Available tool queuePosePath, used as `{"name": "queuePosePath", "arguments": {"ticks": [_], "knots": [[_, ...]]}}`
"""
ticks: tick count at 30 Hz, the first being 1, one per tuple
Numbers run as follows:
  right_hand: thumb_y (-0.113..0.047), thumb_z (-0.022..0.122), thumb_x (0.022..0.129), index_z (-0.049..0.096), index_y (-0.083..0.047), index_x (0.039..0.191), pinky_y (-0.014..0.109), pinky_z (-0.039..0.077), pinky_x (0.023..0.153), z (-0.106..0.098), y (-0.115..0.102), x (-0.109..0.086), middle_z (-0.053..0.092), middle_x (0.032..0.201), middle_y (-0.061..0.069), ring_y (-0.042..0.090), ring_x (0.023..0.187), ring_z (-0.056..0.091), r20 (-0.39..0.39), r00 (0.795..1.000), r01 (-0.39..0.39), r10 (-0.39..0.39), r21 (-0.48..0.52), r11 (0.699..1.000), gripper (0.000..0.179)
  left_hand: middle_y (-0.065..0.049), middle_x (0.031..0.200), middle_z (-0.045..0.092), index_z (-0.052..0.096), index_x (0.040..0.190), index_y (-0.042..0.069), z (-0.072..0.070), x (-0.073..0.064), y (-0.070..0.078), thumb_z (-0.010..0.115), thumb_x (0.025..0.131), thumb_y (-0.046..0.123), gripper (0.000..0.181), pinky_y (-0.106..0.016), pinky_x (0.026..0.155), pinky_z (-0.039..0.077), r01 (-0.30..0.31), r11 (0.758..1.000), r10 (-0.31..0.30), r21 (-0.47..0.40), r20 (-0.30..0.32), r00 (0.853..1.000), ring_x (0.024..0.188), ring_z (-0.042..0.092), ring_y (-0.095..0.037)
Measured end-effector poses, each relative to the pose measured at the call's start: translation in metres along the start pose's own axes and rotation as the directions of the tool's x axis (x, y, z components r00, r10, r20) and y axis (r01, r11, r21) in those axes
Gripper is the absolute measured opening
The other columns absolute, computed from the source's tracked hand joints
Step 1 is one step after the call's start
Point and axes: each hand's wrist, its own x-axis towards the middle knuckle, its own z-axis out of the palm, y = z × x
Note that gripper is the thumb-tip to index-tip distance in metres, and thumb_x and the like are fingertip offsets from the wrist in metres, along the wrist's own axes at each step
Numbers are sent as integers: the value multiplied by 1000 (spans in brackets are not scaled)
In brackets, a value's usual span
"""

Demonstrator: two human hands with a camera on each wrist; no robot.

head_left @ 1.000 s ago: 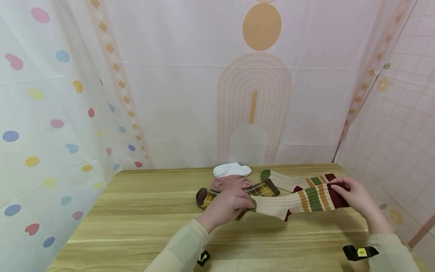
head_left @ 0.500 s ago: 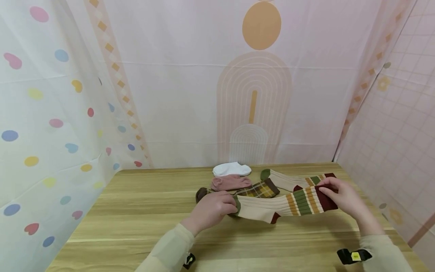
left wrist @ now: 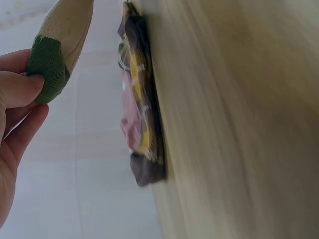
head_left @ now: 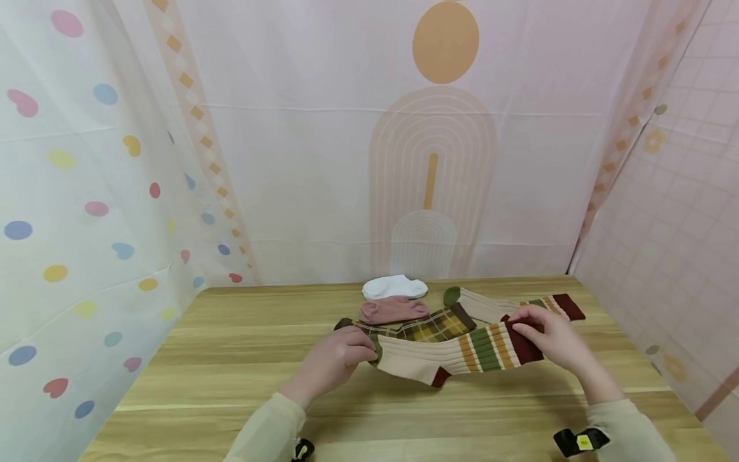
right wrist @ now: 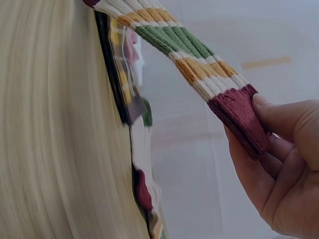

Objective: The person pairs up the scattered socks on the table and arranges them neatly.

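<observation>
A long cream sock (head_left: pixel 412 358) with green and orange stripes, a maroon heel and a maroon cuff is stretched between both hands above the table. My left hand (head_left: pixel 335 358) pinches its green toe (left wrist: pixel 49 69), thumb against the knit. At the other end my right hand (head_left: pixel 545 337) grips the maroon cuff (right wrist: pixel 241 117) between thumb and fingers. Just behind the held sock lies a brown and yellow plaid sock (head_left: pixel 435 326), partly covered by it in the head view. A matching striped sock (head_left: pixel 479 307) rests on the table behind, its middle partly hidden by the right hand and held sock.
A pink sock (head_left: pixel 394 310) and a white sock (head_left: pixel 395 287) lie in a row behind the plaid one, near the back edge of the wooden table (head_left: pixel 248 359). Patterned curtains (head_left: pixel 312 160) hang close behind and along both sides.
Both hands have moved left and slightly toward the front of the table, carrying the stretched striped sock along. More of the plaid sock and of the matching sock's cuff now shows.
</observation>
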Motion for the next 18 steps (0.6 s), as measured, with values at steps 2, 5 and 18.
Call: {"name": "queuePosePath", "arguments": {"ticks": [2,5,18], "knots": [[-5,66,94,69,-12,101,32,51,76,3,-3,1,68,102,2,14,95,62,10,1000,6,-5,-2,1000,10,0,90,70,76,85,9,-4,-7,0,75,63,-18,35,-23,80,53,9,1000,-9,-20,0,1000,85,65,-16],[-5,65,94,68,-14,101,32,52,75,7,-9,2,68,102,0,14,93,63,44,999,5,-5,11,1000,11,-2,90,70,76,84,8,-10,-17,-1,76,61,-20,37,-24,78,54,21,999,-21,-45,-4,1000,84,65,-17],[-8,66,95,68,-21,100,34,53,77,15,-25,0,64,102,-9,15,96,63,141,988,53,-62,72,996,14,0,96,69,76,91,11,-26,-36,6,73,61,-19,42,-26,80,54,16,997,-15,-74,9,1000,88,65,-16]]}}
